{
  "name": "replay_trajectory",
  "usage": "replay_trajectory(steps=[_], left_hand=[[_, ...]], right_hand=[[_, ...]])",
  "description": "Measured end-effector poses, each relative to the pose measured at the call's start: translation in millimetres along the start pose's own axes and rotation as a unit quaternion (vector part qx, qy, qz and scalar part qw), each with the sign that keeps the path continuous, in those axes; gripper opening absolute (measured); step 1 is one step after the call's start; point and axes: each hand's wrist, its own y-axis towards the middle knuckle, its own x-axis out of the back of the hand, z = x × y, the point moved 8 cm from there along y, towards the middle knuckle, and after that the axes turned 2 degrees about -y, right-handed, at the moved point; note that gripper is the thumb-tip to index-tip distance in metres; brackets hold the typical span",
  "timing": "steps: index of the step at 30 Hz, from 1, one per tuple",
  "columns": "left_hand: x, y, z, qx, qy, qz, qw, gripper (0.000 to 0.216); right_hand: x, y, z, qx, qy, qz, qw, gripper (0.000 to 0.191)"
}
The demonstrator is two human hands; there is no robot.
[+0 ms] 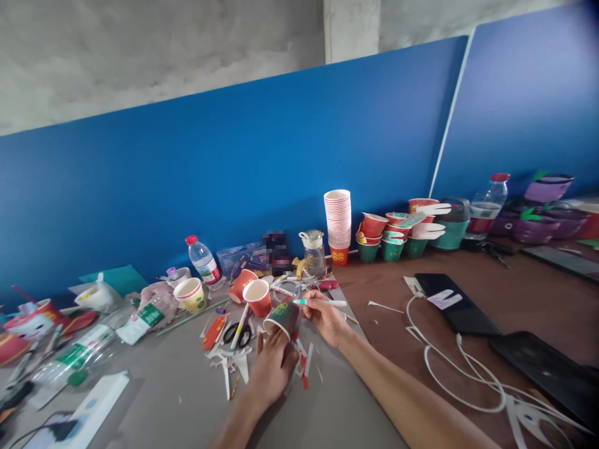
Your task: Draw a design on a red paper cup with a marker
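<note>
A green paper cup (283, 313) lies tilted in my left hand (272, 368), whose fingers reach into its mouth and grip it. Just right of the cup, my right hand (326, 316) is closed around a white marker (331, 303) with a green-blue end. That end points left and is close to the cup's side; whether it touches cannot be made out. Behind the cup stands a red paper cup (258, 298) with a white inside. Black-handled scissors (239, 335) and another white marker (240, 327) lie to the left, among white and red paper scraps (304, 365).
A tall stack of paper cups (337, 224) stands by the blue partition (262, 168), beside a glass jug (314, 252). Several decorated cups (392, 248) are at the back right. A phone (461, 302) and white cable (433, 368) lie right; plastic bottles (93, 346) lie left.
</note>
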Motion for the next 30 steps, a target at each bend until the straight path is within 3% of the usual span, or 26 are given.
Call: replay_trajectory(steps=[4, 8, 14, 19, 24, 28, 30], left_hand=[[-1.0, -0.1, 0.5, 0.003, -0.003, 0.003, 1.0, 0.047], [-2.7, 0.4, 2.1, 0.0, 0.001, 0.001, 1.0, 0.047], [-2.1, 1.2, 0.9, 0.0, 0.017, 0.006, 1.0, 0.044], [-2.8, 0.7, 2.6, 0.005, 0.013, 0.006, 1.0, 0.046], [-3.3, 0.8, 3.7, 0.002, 0.024, 0.001, 1.0, 0.045], [-4.5, 1.2, 3.8, 0.01, 0.021, 0.012, 1.0, 0.044], [-5.1, 1.4, 4.0, 0.007, 0.024, 0.013, 1.0, 0.044]], right_hand=[[7.6, -0.4, 4.2, 0.057, -0.101, -0.039, 0.993, 0.003], [7.6, -2.4, 1.9, 0.045, -0.167, -0.045, 0.984, 0.005], [1.9, -2.4, -11.5, -0.04, -0.152, 0.003, 0.987, 0.007], [22.7, 1.1, -3.3, -0.01, -0.206, -0.097, 0.974, 0.009], [9.9, 2.2, -17.0, -0.043, -0.159, -0.024, 0.986, 0.012], [20.7, 2.3, -17.4, -0.041, -0.155, -0.09, 0.983, 0.012], [20.3, 2.3, -20.7, -0.058, -0.152, -0.08, 0.983, 0.012]])
